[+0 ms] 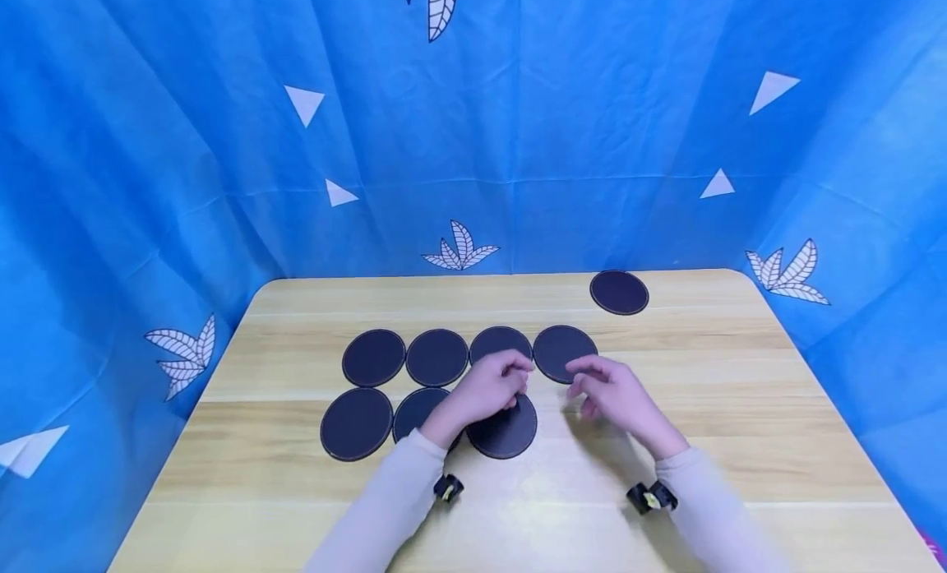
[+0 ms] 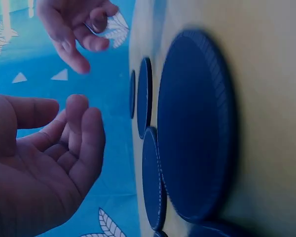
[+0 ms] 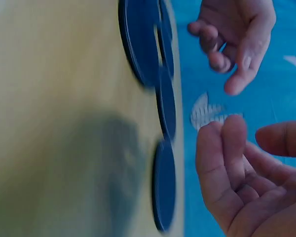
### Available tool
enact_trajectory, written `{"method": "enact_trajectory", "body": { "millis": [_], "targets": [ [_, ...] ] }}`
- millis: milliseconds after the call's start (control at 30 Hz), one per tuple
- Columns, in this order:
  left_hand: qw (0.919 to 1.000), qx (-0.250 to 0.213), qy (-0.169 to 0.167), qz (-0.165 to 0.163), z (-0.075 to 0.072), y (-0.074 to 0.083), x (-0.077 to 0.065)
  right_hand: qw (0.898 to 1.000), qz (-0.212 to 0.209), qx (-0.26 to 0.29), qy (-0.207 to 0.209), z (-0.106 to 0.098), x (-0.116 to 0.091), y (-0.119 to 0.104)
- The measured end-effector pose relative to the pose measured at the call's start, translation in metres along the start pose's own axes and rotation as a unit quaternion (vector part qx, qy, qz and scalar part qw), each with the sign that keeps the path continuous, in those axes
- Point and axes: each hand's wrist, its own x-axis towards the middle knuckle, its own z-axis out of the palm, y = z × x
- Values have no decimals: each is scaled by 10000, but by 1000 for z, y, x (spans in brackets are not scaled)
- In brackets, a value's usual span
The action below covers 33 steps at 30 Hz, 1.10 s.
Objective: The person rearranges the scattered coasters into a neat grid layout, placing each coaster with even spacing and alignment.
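Observation:
Round dark coasters with stitched rims lie flat on the table in two rows. The back row runs from a left coaster (image 1: 373, 358) to a right-end coaster (image 1: 558, 355), side by side. In front are three more, among them a left one (image 1: 357, 423) and a right one (image 1: 503, 435). My left hand (image 1: 484, 385) hovers over that right one, partly covering it, fingers loosely bent and holding nothing. Near the back row's right end is my right hand (image 1: 614, 392), also empty, with thumb and fingertips apart in the right wrist view. Both hands appear raised off the table.
A single coaster (image 1: 619, 293) lies apart at the table's back edge, right of centre. The light wooden table (image 1: 740, 408) has rounded back corners. Behind and beside it hangs a blue curtain (image 1: 592, 129) with white leaf and triangle prints.

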Motion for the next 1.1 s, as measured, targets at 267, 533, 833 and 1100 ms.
{"method": "enact_trajectory", "body": {
  "millis": [267, 533, 833, 1100],
  "targets": [
    [9998, 82, 143, -129, -5, 0, 68, 9961, 93, -774, 406, -51, 46, 12],
    [9989, -122, 309, -331, 4, 8, 128, 9789, 459, -1742, 968, -104, 85, 31],
    [9963, -580, 144, -619, 37, 12, 186, 9331, 478, -3249, 1466, -135, 130, 50],
    [9920, -701, 169, -1036, 61, 19, 209, 9273, 869, -3328, 1475, -127, 155, 50]
  ]
}}
